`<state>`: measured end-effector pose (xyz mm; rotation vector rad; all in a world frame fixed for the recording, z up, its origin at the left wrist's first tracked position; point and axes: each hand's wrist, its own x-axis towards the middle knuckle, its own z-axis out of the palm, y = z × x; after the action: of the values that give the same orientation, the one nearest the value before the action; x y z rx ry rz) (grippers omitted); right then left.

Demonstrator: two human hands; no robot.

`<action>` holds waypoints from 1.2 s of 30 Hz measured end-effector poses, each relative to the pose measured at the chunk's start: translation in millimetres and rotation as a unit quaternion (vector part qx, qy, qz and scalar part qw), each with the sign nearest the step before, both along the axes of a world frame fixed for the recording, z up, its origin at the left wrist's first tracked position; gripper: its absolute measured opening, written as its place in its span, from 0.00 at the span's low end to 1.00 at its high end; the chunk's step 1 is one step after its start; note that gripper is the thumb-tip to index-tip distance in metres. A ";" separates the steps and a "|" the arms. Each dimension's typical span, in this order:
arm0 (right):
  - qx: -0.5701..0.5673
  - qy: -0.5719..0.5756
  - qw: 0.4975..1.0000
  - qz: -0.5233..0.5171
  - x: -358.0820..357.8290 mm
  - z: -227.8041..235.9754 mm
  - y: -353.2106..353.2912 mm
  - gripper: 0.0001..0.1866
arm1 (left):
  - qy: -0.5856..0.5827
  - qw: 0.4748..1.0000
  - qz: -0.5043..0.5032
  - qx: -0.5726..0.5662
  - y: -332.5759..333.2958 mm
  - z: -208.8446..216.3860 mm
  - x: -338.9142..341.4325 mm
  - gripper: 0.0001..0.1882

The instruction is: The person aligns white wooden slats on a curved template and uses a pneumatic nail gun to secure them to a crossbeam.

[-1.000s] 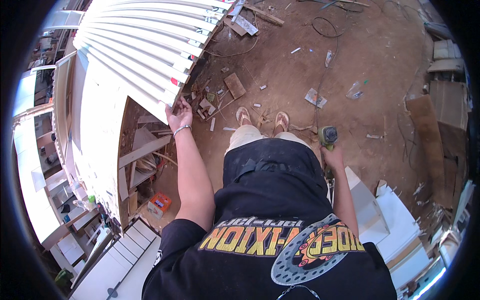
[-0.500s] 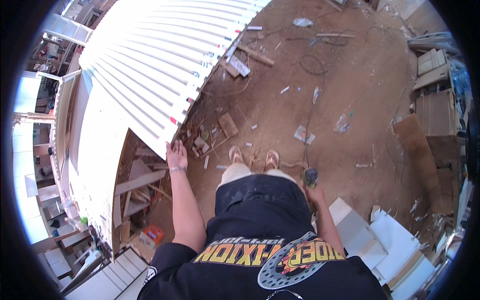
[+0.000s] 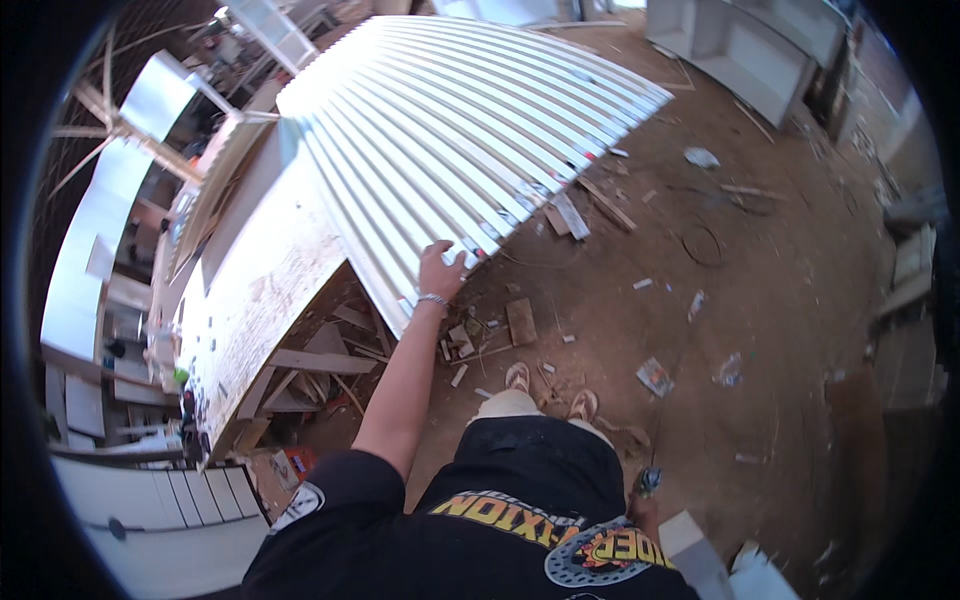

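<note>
Long white strips [image 3: 440, 130] lie side by side like a ribbed sheet on a large pale worktable [image 3: 262, 290], with small red and dark marks along their near ends. My left hand [image 3: 441, 272] is at that near edge, fingers apart and slightly bent over the strip ends; it grips nothing I can see. Low at my right side, my right hand [image 3: 645, 512] is closed around a dark corded power tool [image 3: 649, 480]. Only the tool's end shows, and its exact kind is unclear.
Wood offcuts [image 3: 520, 322] and scraps litter the brown floor below the strips. A cable [image 3: 702, 245] loops across the floor. Boards [image 3: 330, 362] are stacked under the worktable. A white cabinet [image 3: 740, 50] stands far right, and pale panels [image 3: 695, 550] lie near my right side.
My left hand has moved from the strips' near corner farther along their end edge. The view has turned, showing more of the strips and the cabinet. The power tool stays in my right hand.
</note>
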<state>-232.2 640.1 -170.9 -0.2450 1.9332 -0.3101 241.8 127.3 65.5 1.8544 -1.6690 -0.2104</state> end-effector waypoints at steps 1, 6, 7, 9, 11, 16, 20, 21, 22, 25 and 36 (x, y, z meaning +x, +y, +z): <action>0.025 0.009 0.999 0.032 13.2 24.7 -14.0 0.22 | -0.032 0.999 0.025 0.034 -10.7 -5.6 5.8 0.26; -0.095 0.011 0.995 0.004 19.0 12.6 -6.2 0.16 | -0.117 0.958 0.020 0.262 -32.5 -36.9 -35.8 0.41; -0.133 -0.005 0.991 -0.029 20.2 -22.7 6.2 0.15 | -0.120 0.952 0.042 0.277 -27.7 -43.5 -40.3 0.45; -0.174 -0.064 0.979 -0.090 34.3 -91.1 24.7 0.16 | -0.165 0.948 0.063 0.266 -13.0 -28.9 -28.8 0.46; -0.143 0.000 0.988 0.051 39.7 -105.7 18.9 0.21 | -0.193 0.949 0.042 0.247 -23.0 -24.4 -21.0 0.44; -0.092 0.044 0.994 0.025 21.7 -9.1 -51.5 0.20 | 0.029 0.992 -0.023 0.118 -38.0 -20.8 18.6 0.23; -0.006 -0.013 0.998 -0.054 23.0 23.0 -120.9 0.15 | 0.015 0.994 0.027 0.102 -15.6 -3.6 59.4 0.19; 0.008 -0.023 0.997 -0.069 17.5 32.2 -142.2 0.12 | -0.007 0.997 0.017 0.079 -18.7 -10.5 67.0 0.19; 0.022 -0.032 0.996 -0.084 11.6 43.3 -161.5 0.10 | -0.030 0.998 0.007 0.056 -22.0 -19.0 73.6 0.19; -0.026 -0.031 0.998 -0.049 20.1 110.1 -232.4 0.10 | -0.062 0.997 -0.016 0.041 -56.9 -25.6 83.1 0.21; -0.128 0.125 0.966 0.188 67.7 168.4 -426.7 0.14 | -0.009 0.954 0.203 0.220 -216.3 -28.8 56.8 0.43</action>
<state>-164.5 213.4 -2.5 -0.8447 2.0398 -0.2850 298.6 -89.0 36.7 2.4893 -1.2798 -0.4167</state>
